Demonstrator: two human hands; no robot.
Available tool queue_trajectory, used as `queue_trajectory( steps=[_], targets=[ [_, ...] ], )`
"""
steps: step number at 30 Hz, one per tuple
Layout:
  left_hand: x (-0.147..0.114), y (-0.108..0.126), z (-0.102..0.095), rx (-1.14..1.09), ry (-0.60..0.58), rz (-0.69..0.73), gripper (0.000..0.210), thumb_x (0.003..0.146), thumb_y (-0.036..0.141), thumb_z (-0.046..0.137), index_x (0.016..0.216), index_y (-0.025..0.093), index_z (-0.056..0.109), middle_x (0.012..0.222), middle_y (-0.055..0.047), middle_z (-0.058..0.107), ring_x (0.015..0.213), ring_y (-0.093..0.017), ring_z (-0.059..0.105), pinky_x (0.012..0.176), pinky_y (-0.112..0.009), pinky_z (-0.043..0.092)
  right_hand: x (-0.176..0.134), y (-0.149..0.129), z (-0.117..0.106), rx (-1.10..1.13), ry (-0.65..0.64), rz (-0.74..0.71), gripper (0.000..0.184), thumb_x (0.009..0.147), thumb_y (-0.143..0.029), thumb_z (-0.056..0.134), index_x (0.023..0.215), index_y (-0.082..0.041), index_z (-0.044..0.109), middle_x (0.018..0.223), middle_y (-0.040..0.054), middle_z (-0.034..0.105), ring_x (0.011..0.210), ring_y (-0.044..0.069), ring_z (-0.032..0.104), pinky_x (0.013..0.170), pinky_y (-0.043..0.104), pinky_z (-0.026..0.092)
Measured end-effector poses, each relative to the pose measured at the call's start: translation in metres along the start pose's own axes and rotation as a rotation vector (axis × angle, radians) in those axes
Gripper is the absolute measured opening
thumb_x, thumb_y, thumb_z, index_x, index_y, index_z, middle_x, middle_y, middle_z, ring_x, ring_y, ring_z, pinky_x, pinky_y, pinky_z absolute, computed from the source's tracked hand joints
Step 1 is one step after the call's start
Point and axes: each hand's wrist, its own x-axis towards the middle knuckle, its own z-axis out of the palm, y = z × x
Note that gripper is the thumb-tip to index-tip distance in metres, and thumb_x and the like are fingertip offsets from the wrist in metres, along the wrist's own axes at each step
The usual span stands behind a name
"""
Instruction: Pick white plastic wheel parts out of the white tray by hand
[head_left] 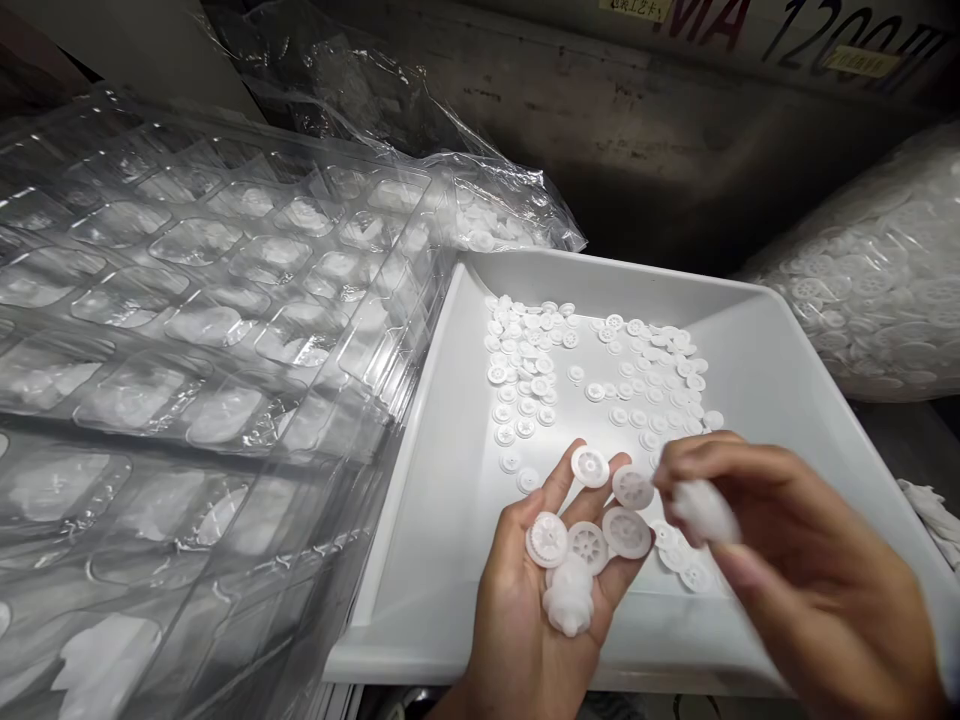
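Several white gears [589, 535] are held on the open left hand [536, 590] above the white tray [757, 330]. One blurred white piece [701, 510] is pinched by the right hand [795, 570].

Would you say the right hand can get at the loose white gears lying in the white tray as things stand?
Probably yes: the right hand hovers just above the white tray, and the loose gears lie uncovered, though it already pinches one white piece.

Factory packing bench, blister trays [187, 300], bagged gears [877, 290]
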Motion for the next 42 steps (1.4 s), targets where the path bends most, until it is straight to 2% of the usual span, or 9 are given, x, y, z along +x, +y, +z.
queue_trajectory(
  steps=[3, 6, 9, 15, 20, 24, 28, 33, 42],
  targets=[
    [-0.001, -0.001, 0.003, 0.026, 0.009, 0.018, 0.045, 0.089, 0.03, 0.043, 0.132, 0.014, 0.043, 0.125, -0.018, 0.06, 0.118, -0.026, 0.054, 0.096, -0.039, 0.046, -0.01, 0.006, -0.009, 0.52, 0.053, 0.234, 0.022, 0.087, -0.017, 0.04, 0.101, -0.025, 0.055, 0.09, 0.0057, 0.054, 0.059, 0.012, 0.055, 0.048, 0.024, 0.046],
    [-0.002, -0.003, 0.008, 0.046, 0.06, 0.039, 0.043, 0.09, 0.03, 0.041, 0.129, 0.015, 0.046, 0.124, -0.017, 0.061, 0.116, -0.025, 0.056, 0.093, -0.038, 0.049, -0.02, 0.01, -0.015, 0.642, 0.006, 0.348, 0.013, 0.086, -0.021, 0.043, 0.091, -0.024, 0.054, 0.086, 0.0036, 0.048, 0.06, 0.012, 0.052, 0.052, 0.025, 0.045],
    [-0.001, -0.002, 0.011, 0.034, 0.069, 0.051, 0.041, 0.09, 0.03, 0.041, 0.127, 0.014, 0.049, 0.122, -0.018, 0.062, 0.113, -0.025, 0.058, 0.088, -0.037, 0.051, -0.026, 0.007, -0.017, 0.438, -0.053, 0.302, 0.007, 0.088, -0.024, 0.044, 0.087, -0.025, 0.051, 0.08, 0.0017, 0.043, 0.065, 0.014, 0.049, 0.055, 0.026, 0.044],
    [0.0, 0.001, 0.0, 0.002, 0.019, -0.018, 0.043, 0.088, 0.031, 0.042, 0.128, 0.018, 0.05, 0.122, -0.013, 0.064, 0.111, -0.023, 0.06, 0.084, -0.032, 0.051, -0.011, -0.016, 0.004, -0.356, -0.271, 0.019, 0.017, 0.089, -0.014, 0.052, 0.1, -0.027, 0.052, 0.074, -0.0023, 0.047, 0.061, 0.01, 0.05, 0.053, 0.019, 0.041],
    [0.0, 0.002, -0.003, 0.045, -0.046, -0.07, 0.039, 0.09, 0.03, 0.036, 0.121, 0.019, 0.058, 0.106, -0.008, 0.07, 0.098, -0.016, 0.065, 0.079, -0.022, 0.048, 0.008, -0.023, 0.022, -0.669, -0.457, -0.064, 0.011, 0.092, -0.021, 0.049, 0.1, -0.023, 0.056, 0.078, -0.0007, 0.049, 0.059, 0.012, 0.052, 0.049, 0.025, 0.043],
    [0.001, 0.002, 0.002, 0.074, -0.069, -0.064, 0.039, 0.091, 0.027, 0.034, 0.115, 0.013, 0.062, 0.097, -0.008, 0.07, 0.095, -0.017, 0.064, 0.08, -0.024, 0.049, 0.015, -0.021, 0.022, -0.765, -0.491, -0.094, 0.0, 0.088, -0.022, 0.055, 0.088, -0.021, 0.055, 0.077, -0.0014, 0.049, 0.053, 0.014, 0.049, 0.041, 0.026, 0.038],
    [0.001, 0.002, 0.005, 0.07, -0.061, -0.051, 0.038, 0.091, 0.028, 0.036, 0.111, 0.011, 0.063, 0.096, -0.008, 0.069, 0.098, -0.019, 0.062, 0.083, -0.027, 0.049, 0.017, -0.02, 0.024, -0.807, -0.468, -0.139, 0.007, 0.082, -0.019, 0.061, 0.087, -0.021, 0.056, 0.078, -0.002, 0.049, 0.054, 0.014, 0.05, 0.04, 0.027, 0.036],
    [0.0, 0.0, 0.004, 0.09, -0.008, 0.0, 0.041, 0.091, 0.034, 0.038, 0.125, 0.017, 0.053, 0.1, -0.006, 0.069, 0.103, -0.02, 0.06, 0.089, -0.03, 0.047, 0.016, -0.018, 0.029, -0.761, -0.374, -0.108, 0.012, 0.079, -0.016, 0.054, 0.089, -0.019, 0.06, 0.079, -0.0012, 0.051, 0.05, 0.013, 0.049, 0.039, 0.027, 0.037],
    [-0.001, 0.001, 0.007, 0.159, 0.005, 0.021, 0.046, 0.085, 0.039, 0.046, 0.127, 0.022, 0.051, 0.105, -0.008, 0.067, 0.101, -0.024, 0.061, 0.088, -0.037, 0.047, 0.017, -0.016, 0.029, -0.675, -0.258, -0.005, 0.017, 0.091, -0.019, 0.043, 0.094, -0.019, 0.059, 0.082, 0.0021, 0.053, 0.059, 0.012, 0.054, 0.052, 0.024, 0.046]
  ],
)
